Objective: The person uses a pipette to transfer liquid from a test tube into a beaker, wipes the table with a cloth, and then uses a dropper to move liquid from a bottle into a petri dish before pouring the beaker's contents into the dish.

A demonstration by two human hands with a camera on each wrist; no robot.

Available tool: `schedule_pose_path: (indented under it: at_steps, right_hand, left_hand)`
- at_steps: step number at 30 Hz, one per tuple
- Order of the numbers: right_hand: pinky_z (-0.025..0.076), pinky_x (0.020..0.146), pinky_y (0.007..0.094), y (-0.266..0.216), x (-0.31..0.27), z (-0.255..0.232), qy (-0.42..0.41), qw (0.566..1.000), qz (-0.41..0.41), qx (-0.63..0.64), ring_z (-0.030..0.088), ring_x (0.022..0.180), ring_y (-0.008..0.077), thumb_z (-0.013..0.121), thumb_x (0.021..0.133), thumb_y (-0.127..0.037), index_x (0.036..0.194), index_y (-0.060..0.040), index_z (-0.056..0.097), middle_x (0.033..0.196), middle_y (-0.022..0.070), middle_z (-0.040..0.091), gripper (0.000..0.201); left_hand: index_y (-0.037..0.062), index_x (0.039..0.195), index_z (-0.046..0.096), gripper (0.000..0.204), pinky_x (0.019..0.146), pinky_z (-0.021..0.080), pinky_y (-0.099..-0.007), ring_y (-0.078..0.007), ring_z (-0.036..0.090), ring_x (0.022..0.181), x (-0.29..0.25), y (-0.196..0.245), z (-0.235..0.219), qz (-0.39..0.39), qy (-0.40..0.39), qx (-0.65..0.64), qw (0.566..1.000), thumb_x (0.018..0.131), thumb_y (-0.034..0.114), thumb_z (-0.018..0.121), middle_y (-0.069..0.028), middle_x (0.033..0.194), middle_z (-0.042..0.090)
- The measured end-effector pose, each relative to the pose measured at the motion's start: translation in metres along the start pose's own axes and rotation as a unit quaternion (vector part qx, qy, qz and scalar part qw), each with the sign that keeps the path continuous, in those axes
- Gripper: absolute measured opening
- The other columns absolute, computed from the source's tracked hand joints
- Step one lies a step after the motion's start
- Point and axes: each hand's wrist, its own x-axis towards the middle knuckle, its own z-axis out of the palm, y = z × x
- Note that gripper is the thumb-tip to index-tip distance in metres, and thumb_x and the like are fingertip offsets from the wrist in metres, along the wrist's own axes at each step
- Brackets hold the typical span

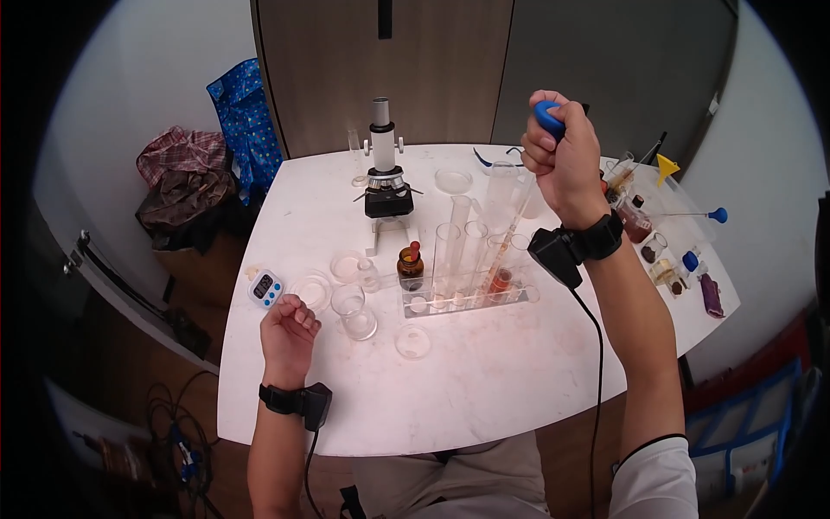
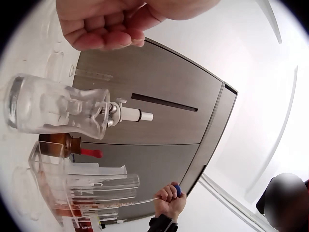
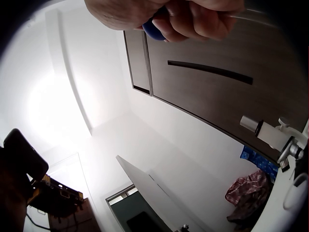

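My right hand [image 1: 571, 164] is raised over the right side of the table, gripping the blue rubber bulb [image 1: 548, 119] of a long glass pipette. The pipette's thin stem [image 1: 524, 199] slants down into one of several test tubes in a clear rack [image 1: 424, 304]. Reddish liquid [image 1: 501, 278] shows in a tube at the rack's right part. At the table's left, my left hand [image 1: 290, 337] hangs with fingers loosely curled and holds nothing. Nearest to it are a white digital timer [image 1: 264, 289] and a waisted clear glass [image 1: 358, 322].
A microscope [image 1: 387, 177] stands at the back, with a brown dropper bottle [image 1: 411, 270] in front of it. Glass dishes [image 1: 413, 342] lie around the middle. On the right sits a clear tray with a yellow funnel [image 1: 666, 169], small bottles and another blue-bulbed pipette [image 1: 717, 215].
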Motion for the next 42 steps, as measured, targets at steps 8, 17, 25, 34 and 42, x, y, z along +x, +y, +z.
schedule_pose_path:
  at_steps: [8,17,25,34,42]
  right_hand:
    - [0.02,0.043,0.0247,-0.001,-0.002,0.002,-0.002,1.0,0.003,0.006,0.023,0.046,0.0067,0.041,0.09,-0.017,0.098,-0.0048,0.051,0.057,-0.0025,0.033,0.018]
    - [0.02,0.043,0.0247,-0.001,-0.002,0.005,-0.014,1.0,0.009,0.001,0.023,0.047,0.0066,0.04,0.091,-0.018,0.098,-0.0052,0.052,0.058,-0.0023,0.033,0.019]
    - [0.02,0.043,0.0247,0.001,0.0,0.008,-0.02,1.0,0.013,0.007,0.023,0.046,0.0065,0.04,0.091,-0.019,0.097,-0.0056,0.051,0.057,-0.0026,0.034,0.018]
    - [0.02,0.043,0.024,0.0,-0.002,0.011,-0.043,0.999,0.018,0.012,0.023,0.046,0.0063,0.041,0.093,-0.023,0.095,-0.0069,0.052,0.057,-0.0031,0.034,0.02]
    - [0.02,0.043,0.0236,-0.015,0.002,0.011,-0.053,0.998,0.017,0.03,0.023,0.046,0.0064,0.042,0.096,-0.034,0.092,-0.0081,0.054,0.056,-0.0031,0.034,0.029]
  left_hand:
    - [0.0055,0.087,0.049,0.009,0.072,0.041,-0.0311,-0.0148,0.045,0.069,0.018,0.093,0.049,0.112,-0.203,-0.189,0.954,0.089,0.006,0.041,-0.0023,0.072,0.045]
    - [0.0047,0.088,0.046,0.008,0.072,0.038,-0.031,-0.0153,0.043,0.069,0.039,0.13,0.053,0.153,-0.239,-0.297,0.912,0.088,0.001,0.039,-0.0043,0.073,0.041]
    - [0.0046,0.088,0.046,0.008,0.071,0.038,-0.0308,-0.0157,0.044,0.069,0.034,0.124,0.017,0.165,-0.209,-0.314,0.911,0.087,0.0,0.04,-0.0044,0.072,0.042]
    - [0.0056,0.088,0.046,0.006,0.072,0.043,-0.0315,-0.0162,0.046,0.071,0.007,0.079,-0.04,0.215,-0.147,-0.268,0.927,0.088,0.004,0.041,-0.0046,0.075,0.045]
    - [0.0081,0.085,0.051,0.008,0.068,0.045,-0.0312,-0.0151,0.049,0.067,0.009,0.034,-0.031,0.11,-0.098,-0.24,0.959,0.088,0.008,0.043,-0.0011,0.07,0.048]
